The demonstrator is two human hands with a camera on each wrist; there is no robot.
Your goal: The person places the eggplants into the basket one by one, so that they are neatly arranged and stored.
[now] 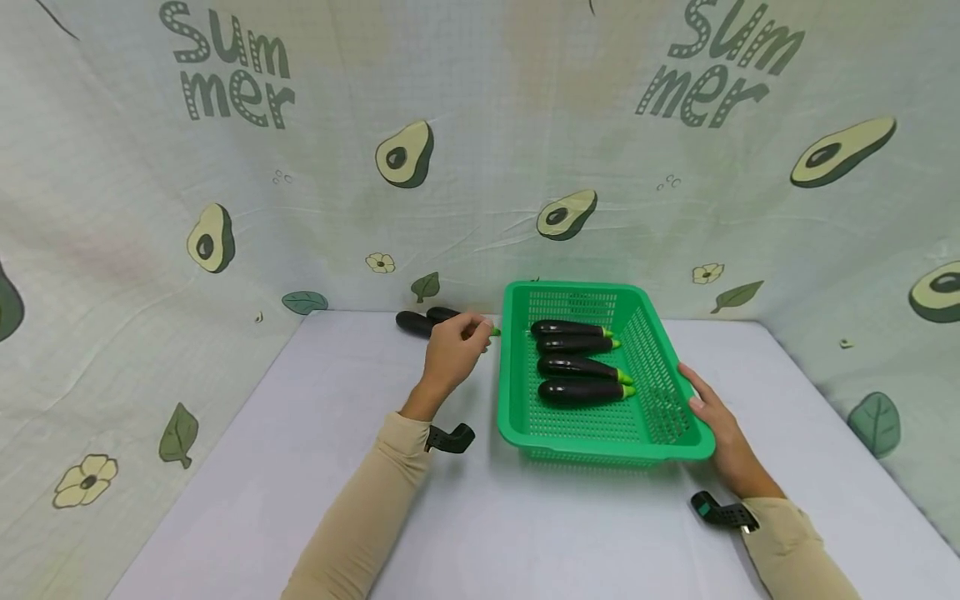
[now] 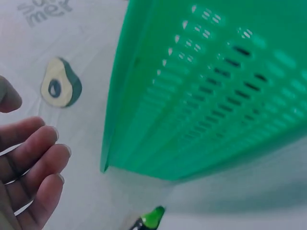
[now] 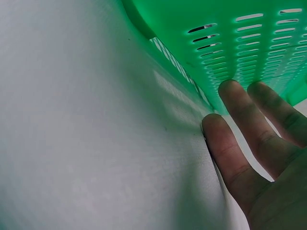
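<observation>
Green basket (image 1: pixel 600 451) | four eggplants (image 1: pixel 573 367) inside | left hand (image 1: pixel 452 353): fingers loose, released, by two eggplants (image 1: pixel 412 323) | right hand (image 1: pixel 726 433): fingers straight, against basket

The green basket (image 1: pixel 600 452) blocks the left grip (image 1: pixel 452 354) rightward, though passage above the rim (image 1: pixel 508 358) seems free.

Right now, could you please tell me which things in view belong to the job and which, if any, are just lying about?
Seemingly the job:
green basket, right hand at its side;
four eggplants inside it;
eggplants outside it, by the left hand.

Merely surroundings:
printed cloth;
black wrist devices.
</observation>
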